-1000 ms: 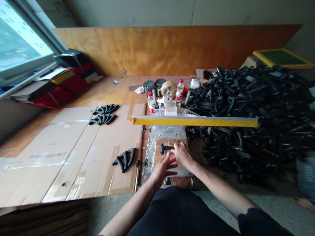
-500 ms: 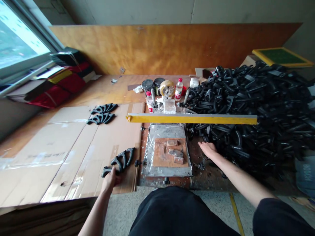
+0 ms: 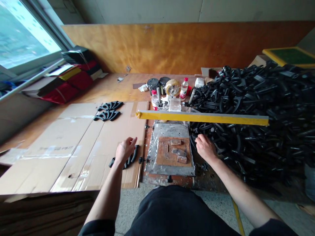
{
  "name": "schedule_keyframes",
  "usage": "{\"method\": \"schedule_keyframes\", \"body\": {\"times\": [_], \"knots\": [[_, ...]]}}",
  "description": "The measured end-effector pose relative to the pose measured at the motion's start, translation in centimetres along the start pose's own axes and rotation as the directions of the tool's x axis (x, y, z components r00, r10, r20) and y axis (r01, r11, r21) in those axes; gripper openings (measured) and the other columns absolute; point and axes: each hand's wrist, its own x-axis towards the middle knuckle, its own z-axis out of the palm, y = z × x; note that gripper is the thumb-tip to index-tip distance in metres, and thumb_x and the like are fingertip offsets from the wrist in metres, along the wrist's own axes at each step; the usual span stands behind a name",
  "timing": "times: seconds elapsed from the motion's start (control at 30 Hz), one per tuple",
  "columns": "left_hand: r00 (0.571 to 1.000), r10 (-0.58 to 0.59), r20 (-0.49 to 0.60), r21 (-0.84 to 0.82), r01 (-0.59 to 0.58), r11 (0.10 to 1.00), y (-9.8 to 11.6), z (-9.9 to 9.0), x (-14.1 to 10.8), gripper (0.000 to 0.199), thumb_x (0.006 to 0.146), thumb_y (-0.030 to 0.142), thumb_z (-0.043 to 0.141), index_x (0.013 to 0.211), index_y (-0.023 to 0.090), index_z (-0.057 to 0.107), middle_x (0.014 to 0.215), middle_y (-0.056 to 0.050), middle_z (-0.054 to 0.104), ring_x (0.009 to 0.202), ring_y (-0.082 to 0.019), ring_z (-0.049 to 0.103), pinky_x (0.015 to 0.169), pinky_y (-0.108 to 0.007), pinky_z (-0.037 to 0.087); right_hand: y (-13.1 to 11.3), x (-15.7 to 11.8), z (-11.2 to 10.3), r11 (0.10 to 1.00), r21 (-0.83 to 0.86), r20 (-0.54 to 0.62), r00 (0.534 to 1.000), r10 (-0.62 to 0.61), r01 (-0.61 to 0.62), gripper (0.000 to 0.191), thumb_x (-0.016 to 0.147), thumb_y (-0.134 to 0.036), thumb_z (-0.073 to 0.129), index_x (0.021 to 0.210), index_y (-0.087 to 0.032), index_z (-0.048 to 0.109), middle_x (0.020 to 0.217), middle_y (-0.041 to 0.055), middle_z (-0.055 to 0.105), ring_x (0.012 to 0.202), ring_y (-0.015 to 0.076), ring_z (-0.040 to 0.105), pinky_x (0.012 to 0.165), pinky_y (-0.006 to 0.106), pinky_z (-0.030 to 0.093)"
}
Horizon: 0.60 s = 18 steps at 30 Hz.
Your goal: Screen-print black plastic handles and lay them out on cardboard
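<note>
Black pieces (image 3: 134, 154) lie laid out left of the metal plate (image 3: 169, 130), a far bigger heap (image 3: 261, 108) right of it; left hand (image 3: 124, 150) loosely open, right hand (image 3: 206, 148) curled, grip unclear.

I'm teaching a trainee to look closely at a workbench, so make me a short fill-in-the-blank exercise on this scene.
1. The left hand is above flattened ____.
2. From the person's view, the heap of black parts is to the ____ of the small wooden board.
3. The front face of the long bar is ____.
4. Both bottles have ____ caps.

Missing words, in order: cardboard; right; yellow; red.
</note>
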Motion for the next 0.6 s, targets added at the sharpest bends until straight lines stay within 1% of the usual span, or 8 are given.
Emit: {"method": "schedule_keyframes", "body": {"times": [0.1, 0.17, 0.27, 0.33, 0.37, 0.43, 0.5, 0.6], "knots": [[0.988, 0.148, -0.041, -0.157, -0.153, 0.976, 5.5, -0.2, -0.7, 0.049, 0.085, 0.066, 0.044, 0.080, 0.020, 0.061, 0.062, -0.002, 0.065, 0.056, -0.016, 0.059, 0.056, -0.025, 0.041, 0.0, -0.2, 0.4, 0.992, 0.079, -0.101, 0.989, 0.103, -0.096, 0.022, 0.090, -0.011, 0.039, 0.081, -0.019, 0.058, 0.098, 0.0114, 0.056, 0.095, 0.0231, 0.054, 0.083, 0.032, 0.044], [0.973, 0.216, -0.076, -0.337, -0.229, 0.913, 8.4, -0.7, -1.5, 0.048, 0.085, 0.064, 0.046, 0.087, 0.018, 0.062, 0.060, 0.000, 0.063, 0.054, -0.014, 0.058, 0.055, -0.023, 0.043, -0.6, -0.3, 0.8, 0.971, 0.205, -0.171, 0.972, 0.159, -0.123, 0.020, 0.090, -0.013, 0.041, 0.081, -0.020, 0.058, 0.097, 0.0103, 0.055, 0.091, 0.0219, 0.055, 0.081, 0.032, 0.045], [0.939, 0.304, -0.162, -0.622, -0.337, 0.707, 12.3, -2.1, -2.8, 0.049, 0.085, 0.063, 0.049, 0.099, 0.017, 0.060, 0.060, 0.001, 0.061, 0.050, -0.011, 0.054, 0.052, -0.022, 0.044, -2.9, -0.4, 2.1, 0.892, 0.452, -0.194, 0.974, 0.117, -0.018, 0.017, 0.088, -0.014, 0.046, 0.091, -0.020, 0.062, 0.095, 0.0070, 0.054, 0.088, 0.0196, 0.057, 0.080, 0.031, 0.048], [0.910, 0.353, -0.217, -0.729, -0.391, 0.561, 14.7, -3.0, -3.5, 0.048, 0.086, 0.062, 0.048, 0.099, 0.018, 0.060, 0.062, 0.000, 0.062, 0.048, -0.010, 0.053, 0.051, -0.021, 0.045, -4.8, -0.5, 3.3, 0.848, 0.526, -0.139, 0.990, 0.016, 0.060, 0.028, 0.089, -0.012, 0.045, 0.107, -0.020, 0.065, 0.093, 0.0052, 0.054, 0.085, 0.0172, 0.058, 0.079, 0.029, 0.049], [0.898, 0.370, -0.237, -0.751, -0.411, 0.517, 15.7, -3.5, -3.8, 0.048, 0.087, 0.061, 0.046, 0.098, 0.017, 0.061, 0.061, 0.000, 0.062, 0.048, -0.010, 0.054, 0.051, -0.021, 0.045, -5.5, -0.6, 3.9, 0.851, 0.519, -0.096, 0.995, -0.030, 0.076, 0.033, 0.090, -0.011, 0.044, 0.113, -0.022, 0.065, 0.092, 0.0046, 0.054, 0.082, 0.0159, 0.058, 0.076, 0.027, 0.050], [0.885, 0.385, -0.261, -0.753, -0.436, 0.493, 17.2, -4.0, -4.1, 0.050, 0.089, 0.061, 0.043, 0.092, 0.016, 0.064, 0.057, 0.000, 0.060, 0.048, -0.010, 0.054, 0.052, -0.021, 0.046, -6.5, -0.6, 4.7, 0.898, 0.433, -0.006, 0.997, -0.078, 0.073, 0.038, 0.090, -0.010, 0.043, 0.118, -0.024, 0.066, 0.090, 0.0045, 0.054, 0.075, 0.0146, 0.057, 0.071, 0.025, 0.049], [0.886, 0.375, -0.274, -0.732, -0.445, 0.517, 17.9, -4.1, -4.2, 0.053, 0.090, 0.061, 0.040, 0.087, 0.015, 0.066, 0.053, 0.000, 0.058, 0.047, -0.010, 0.053, 0.051, -0.021, 0.046, -6.8, -0.4, 4.8, 0.943, 0.325, 0.056, 0.994, -0.098, 0.075, 0.037, 0.089, -0.011, 0.047, 0.115, -0.026, 0.069, 0.090, 0.0059, 0.057, 0.078, 0.0165, 0.058, 0.071, 0.026, 0.050], [0.892, 0.362, -0.270, -0.732, -0.434, 0.525, 17.9, -3.8, -4.1, 0.055, 0.090, 0.062, 0.040, 0.089, 0.014, 0.067, 0.053, 0.000, 0.058, 0.047, -0.010, 0.053, 0.050, -0.021, 0.046, -7.4, 0.4, 4.4, 0.951, 0.271, 0.041, 0.985, -0.166, 0.149, 0.032, 0.088, -0.015, 0.053, 0.114, -0.025, 0.070, 0.109, 0.0103, 0.062, 0.105, 0.0244, 0.058, 0.088, 0.035, 0.049]]}}
